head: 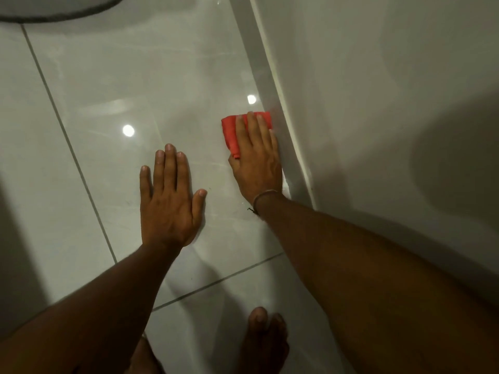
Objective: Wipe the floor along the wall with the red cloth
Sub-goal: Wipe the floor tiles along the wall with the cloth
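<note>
A folded red cloth (230, 130) lies flat on the glossy light floor tile (151, 85), right against the white skirting (272, 85) at the foot of the wall (378, 90). My right hand (256, 160) presses down on the cloth with fingers spread over it; a thin band circles the wrist. The cloth's far edge and left side stick out from under the fingers. My left hand (168, 201) rests palm down on the bare tile to the left, fingers apart, holding nothing.
Grey grout lines (67, 139) cross the floor. A dark-rimmed round object (54, 14) sits at the top left. My bare foot (263, 344) stands on the tile at the bottom. Ceiling lights reflect off the tile.
</note>
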Tool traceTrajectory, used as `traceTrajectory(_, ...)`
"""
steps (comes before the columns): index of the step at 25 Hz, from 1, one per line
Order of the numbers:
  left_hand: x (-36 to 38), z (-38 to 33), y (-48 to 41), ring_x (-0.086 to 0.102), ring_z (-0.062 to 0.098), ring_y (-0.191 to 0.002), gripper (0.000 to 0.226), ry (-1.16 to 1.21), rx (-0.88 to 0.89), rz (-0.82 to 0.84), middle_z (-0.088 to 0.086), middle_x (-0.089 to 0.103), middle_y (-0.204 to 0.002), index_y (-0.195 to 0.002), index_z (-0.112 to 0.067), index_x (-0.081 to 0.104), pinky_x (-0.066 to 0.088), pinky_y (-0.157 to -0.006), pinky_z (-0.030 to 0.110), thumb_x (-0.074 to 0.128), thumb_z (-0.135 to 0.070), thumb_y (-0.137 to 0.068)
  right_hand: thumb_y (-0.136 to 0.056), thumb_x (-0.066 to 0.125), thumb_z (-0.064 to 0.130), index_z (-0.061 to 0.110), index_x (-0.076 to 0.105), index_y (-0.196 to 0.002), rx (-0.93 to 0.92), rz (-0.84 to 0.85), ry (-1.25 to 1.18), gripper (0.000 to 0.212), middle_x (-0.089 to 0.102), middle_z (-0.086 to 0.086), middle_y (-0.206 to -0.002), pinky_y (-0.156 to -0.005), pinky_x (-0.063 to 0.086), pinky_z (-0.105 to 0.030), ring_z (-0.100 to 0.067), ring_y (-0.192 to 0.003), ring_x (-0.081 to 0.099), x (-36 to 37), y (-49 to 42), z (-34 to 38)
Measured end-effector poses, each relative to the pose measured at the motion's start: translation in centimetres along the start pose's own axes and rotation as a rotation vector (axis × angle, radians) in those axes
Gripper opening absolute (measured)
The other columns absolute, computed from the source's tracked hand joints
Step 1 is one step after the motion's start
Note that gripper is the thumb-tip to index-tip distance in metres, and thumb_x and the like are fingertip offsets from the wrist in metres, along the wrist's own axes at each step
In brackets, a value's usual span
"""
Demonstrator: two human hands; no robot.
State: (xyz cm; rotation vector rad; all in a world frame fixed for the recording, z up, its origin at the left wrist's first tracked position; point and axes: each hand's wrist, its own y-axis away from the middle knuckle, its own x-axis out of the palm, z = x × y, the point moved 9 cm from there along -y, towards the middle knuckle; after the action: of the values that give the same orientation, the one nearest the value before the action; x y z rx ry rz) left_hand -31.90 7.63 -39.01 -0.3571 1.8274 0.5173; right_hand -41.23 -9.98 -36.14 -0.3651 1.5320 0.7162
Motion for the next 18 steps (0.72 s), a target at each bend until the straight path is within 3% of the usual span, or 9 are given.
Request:
traceTrajectory(4, -0.1, 0.1, 0.1, -0.010, 0.030, -0.172, 0.083, 0.016, -0.006, 0.009, 0.015, -0.008, -0.186, -0.175, -0.008, -0.002, 0.001, -0.139, 0.057, 0.021, -0.056, -0.111, -0.096, 0.043, 0.038, 0.008, 0.027, -0.160, 0.062, -0.012, -0.149, 0.072, 0.030, -0.019, -0.166, -0.126, 0.024, -0.054, -0.036, -0.156, 0.023, 0.3, 7.3, -1.4)
traceTrajectory(7, -0.2, -0.1, 0.0, -0.010, 0.030, -0.173, 0.083, 0.008, -0.006, 0.012, 0.015, -0.007, -0.186, -0.175, -0.009, -0.002, 0.002, -0.139, 0.057, 0.020, -0.056, -0.111, -0.096, 0.041, 0.036, 0.006, 0.031, -0.159, 0.107, 0.039, -0.120, 0.070, 0.033, -0.020, -0.165, -0.124, 0.028, -0.055, -0.037, -0.155, 0.026, 1.0, 11.0, -1.9)
traceTrajectory(11, -0.3, 0.0, 0.0, -0.008, 0.031, -0.173, 0.083, 0.004, -0.007, 0.009, 0.016, -0.006, -0.186, -0.175, -0.008, -0.001, 0.001, -0.139, 0.056, 0.018, -0.057, -0.111, -0.097, 0.040, 0.039, 0.007, 0.027, -0.160, 0.044, 0.028, -0.061, 0.072, 0.029, -0.019, -0.167, -0.126, 0.024, -0.052, -0.036, -0.156, 0.023, 0.0, 7.0, -1.1)
traceTrajectory(15, -0.2, -0.2, 0.0, -0.009, 0.031, -0.173, 0.083, 0.015, -0.004, 0.003, 0.015, -0.008, -0.186, -0.175, -0.009, -0.003, 0.000, -0.139, 0.056, 0.016, -0.058, -0.110, -0.100, 0.052, 0.048, 0.009, 0.016, -0.162, 0.035, 0.029, 0.041, 0.081, 0.022, -0.017, -0.170, -0.127, 0.015, -0.050, -0.036, -0.158, 0.017, -0.2, -0.6, 0.2)
traceTrajectory(18, -0.2, -0.1, 0.0, -0.010, 0.030, -0.172, 0.084, 0.021, -0.006, 0.017, 0.015, -0.009, -0.185, -0.175, -0.009, -0.004, 0.000, -0.139, 0.057, 0.016, -0.058, -0.110, -0.100, 0.055, 0.041, 0.008, 0.018, -0.162, 0.030, 0.014, 0.001, 0.079, 0.023, -0.017, -0.169, -0.128, 0.015, -0.050, -0.035, -0.157, 0.018, 0.0, 1.5, -0.4)
